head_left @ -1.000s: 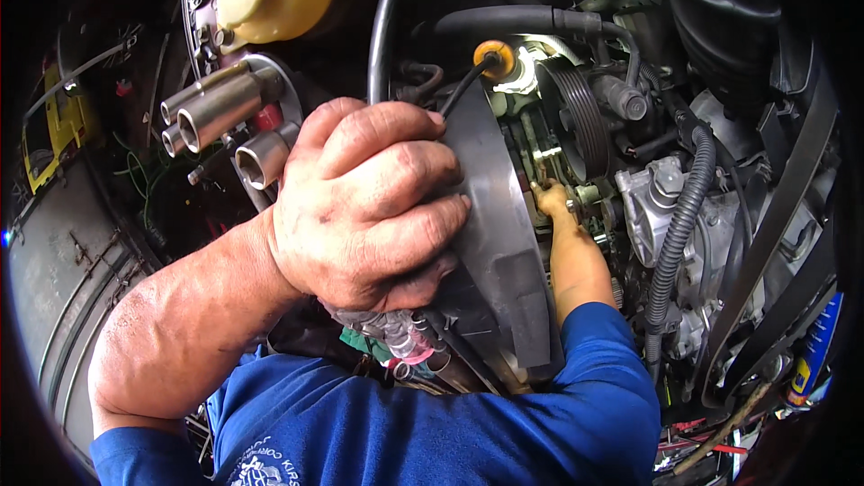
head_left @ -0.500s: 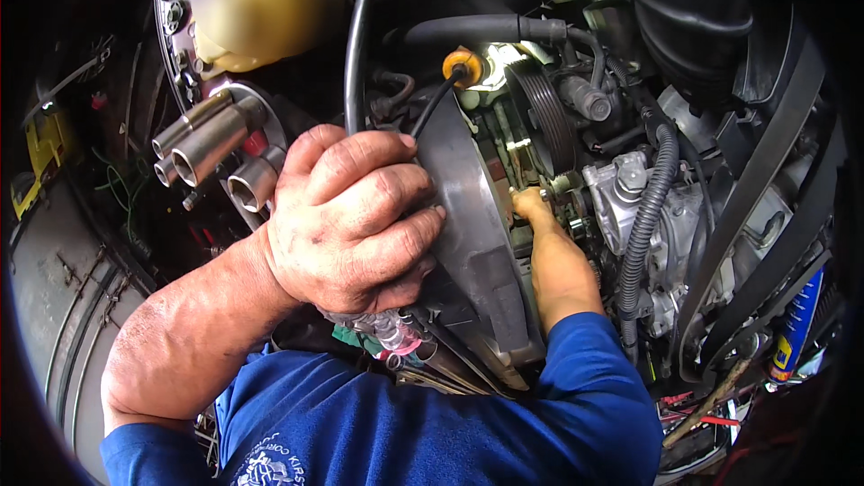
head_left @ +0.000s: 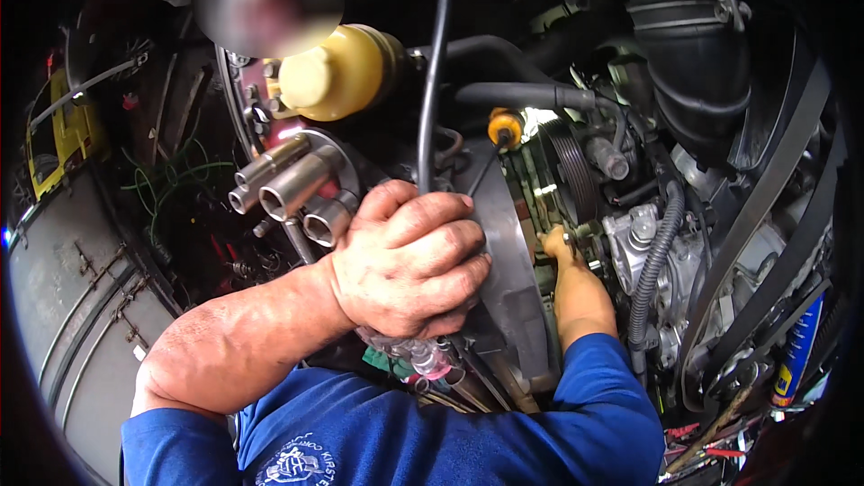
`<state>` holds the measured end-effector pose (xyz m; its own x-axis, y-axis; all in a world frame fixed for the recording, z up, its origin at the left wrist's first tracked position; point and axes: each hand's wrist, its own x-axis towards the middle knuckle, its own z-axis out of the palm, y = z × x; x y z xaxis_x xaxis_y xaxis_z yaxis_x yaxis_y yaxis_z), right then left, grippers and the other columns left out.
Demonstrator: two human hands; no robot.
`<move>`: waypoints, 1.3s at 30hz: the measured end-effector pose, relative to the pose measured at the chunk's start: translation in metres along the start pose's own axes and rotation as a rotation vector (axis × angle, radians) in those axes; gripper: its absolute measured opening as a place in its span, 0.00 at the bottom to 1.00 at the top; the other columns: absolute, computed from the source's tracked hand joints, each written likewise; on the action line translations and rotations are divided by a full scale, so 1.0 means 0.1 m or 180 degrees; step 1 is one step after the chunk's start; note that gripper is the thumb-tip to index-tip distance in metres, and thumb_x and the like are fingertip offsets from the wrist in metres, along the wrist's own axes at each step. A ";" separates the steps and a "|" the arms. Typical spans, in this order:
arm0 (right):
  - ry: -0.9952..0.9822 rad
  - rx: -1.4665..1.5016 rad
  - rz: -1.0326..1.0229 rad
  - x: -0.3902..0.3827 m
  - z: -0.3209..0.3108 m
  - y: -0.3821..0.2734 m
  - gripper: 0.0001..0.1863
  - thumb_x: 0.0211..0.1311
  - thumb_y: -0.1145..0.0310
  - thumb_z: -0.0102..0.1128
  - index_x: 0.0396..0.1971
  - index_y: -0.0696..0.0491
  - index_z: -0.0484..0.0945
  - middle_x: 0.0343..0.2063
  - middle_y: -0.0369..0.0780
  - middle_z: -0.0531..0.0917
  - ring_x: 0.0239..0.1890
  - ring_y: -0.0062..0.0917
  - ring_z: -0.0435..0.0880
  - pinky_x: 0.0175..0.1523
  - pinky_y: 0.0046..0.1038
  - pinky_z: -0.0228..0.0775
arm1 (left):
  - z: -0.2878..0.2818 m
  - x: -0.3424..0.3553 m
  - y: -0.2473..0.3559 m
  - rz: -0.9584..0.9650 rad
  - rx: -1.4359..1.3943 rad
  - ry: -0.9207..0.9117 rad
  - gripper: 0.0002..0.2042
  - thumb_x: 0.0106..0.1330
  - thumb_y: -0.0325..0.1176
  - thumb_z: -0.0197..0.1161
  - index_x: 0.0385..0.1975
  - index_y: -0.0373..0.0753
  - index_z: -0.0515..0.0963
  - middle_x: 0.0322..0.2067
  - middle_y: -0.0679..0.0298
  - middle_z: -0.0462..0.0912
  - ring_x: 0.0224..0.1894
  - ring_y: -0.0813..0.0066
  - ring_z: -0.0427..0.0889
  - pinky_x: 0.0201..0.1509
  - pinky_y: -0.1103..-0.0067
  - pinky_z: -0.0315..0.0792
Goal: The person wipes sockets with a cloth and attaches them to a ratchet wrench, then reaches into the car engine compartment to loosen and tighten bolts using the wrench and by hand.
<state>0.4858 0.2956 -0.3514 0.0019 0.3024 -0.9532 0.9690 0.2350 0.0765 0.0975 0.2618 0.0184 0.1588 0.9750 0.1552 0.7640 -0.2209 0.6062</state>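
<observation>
My left hand (head_left: 409, 265) is closed round a long black hose (head_left: 434, 81) that rises to the top of the view, beside a dark plastic shroud (head_left: 504, 297). My right hand (head_left: 558, 243) reaches deep into the engine below the ribbed black pulley (head_left: 567, 175), fingers curled among metal fittings; what they grip is too small to make out. An orange-handled dipstick (head_left: 506, 130) stands above the shroud. Left of my left hand several chrome sockets (head_left: 301, 189) hang on a round holder.
A yellow reservoir (head_left: 319, 81) sits at upper left, a black intake duct (head_left: 684, 81) at upper right. Loose belts (head_left: 756, 216), a corrugated hose (head_left: 650, 279) and a blue spray can (head_left: 796, 351) lie to the right. A grey body panel (head_left: 81, 279) curves along the left.
The whole scene has shifted down in the picture, showing more above the yellow reservoir. Both hands keep their places among the engine parts, the left still round the hose.
</observation>
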 end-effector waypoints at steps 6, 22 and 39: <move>-0.0868 -0.0456 -0.1526 -0.04 0.00 -0.06 0.27 0.60 0.56 0.65 0.57 0.52 0.75 0.47 0.50 0.83 0.55 0.39 0.79 0.60 0.35 0.71 | -0.04 -0.03 0.01 0.0071 -0.0107 0.0128 0.21 0.39 0.40 0.68 0.37 0.44 0.80 0.42 0.64 0.79 0.50 0.58 0.77 0.48 0.59 0.65; -0.0513 0.2424 -0.1272 -2.47 -1.37 -0.48 0.16 0.64 0.65 0.63 0.46 0.60 0.81 0.38 0.37 0.85 0.40 0.20 0.80 0.46 0.29 0.74 | -0.07 -0.15 0.02 0.0016 -0.0003 0.0179 0.24 0.42 0.41 0.71 0.42 0.44 0.79 0.44 0.62 0.77 0.56 0.59 0.73 0.57 0.62 0.66; -0.0249 0.4928 -0.3472 -5.02 -0.51 -0.92 0.25 0.53 0.63 0.67 0.45 0.68 0.79 0.28 0.44 0.84 0.28 0.28 0.81 0.36 0.29 0.73 | -0.72 -0.77 0.82 0.0008 -0.3233 -0.0511 0.19 0.70 0.32 0.59 0.57 0.32 0.70 0.47 0.51 0.78 0.51 0.56 0.79 0.55 0.66 0.73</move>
<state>0.3835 0.1693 0.1349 -0.7141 0.5675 -0.4099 -0.1068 -0.6670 -0.7374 0.1026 0.1669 0.1126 0.2985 0.9495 0.0965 -0.1142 -0.0649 0.9913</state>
